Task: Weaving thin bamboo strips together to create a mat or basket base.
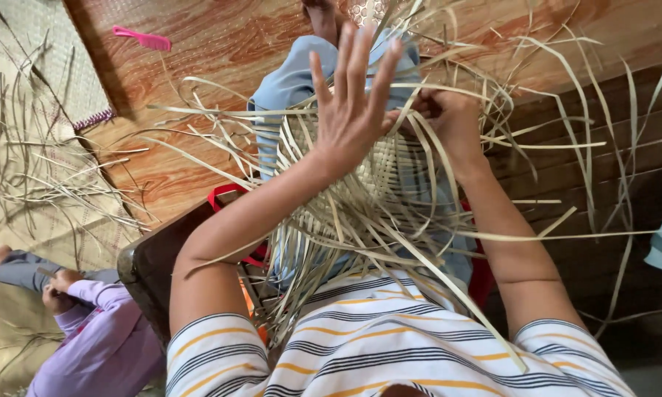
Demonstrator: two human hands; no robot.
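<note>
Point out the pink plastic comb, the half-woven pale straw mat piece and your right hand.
pink plastic comb [142,38], head view, middle of its toothed body.
half-woven pale straw mat piece [387,167], head view, tight plaited centre.
right hand [448,117], head view, back of the hand gripping strands.

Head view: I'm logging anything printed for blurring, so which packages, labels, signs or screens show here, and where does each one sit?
None show: no package, label, sign or screen.
Left hand: raised, fingers spread, above the half-woven pale straw basket.
Right hand: closed on the basket's strips.
Pink plastic comb: on the wooden floor, top left, unmarked.
</note>
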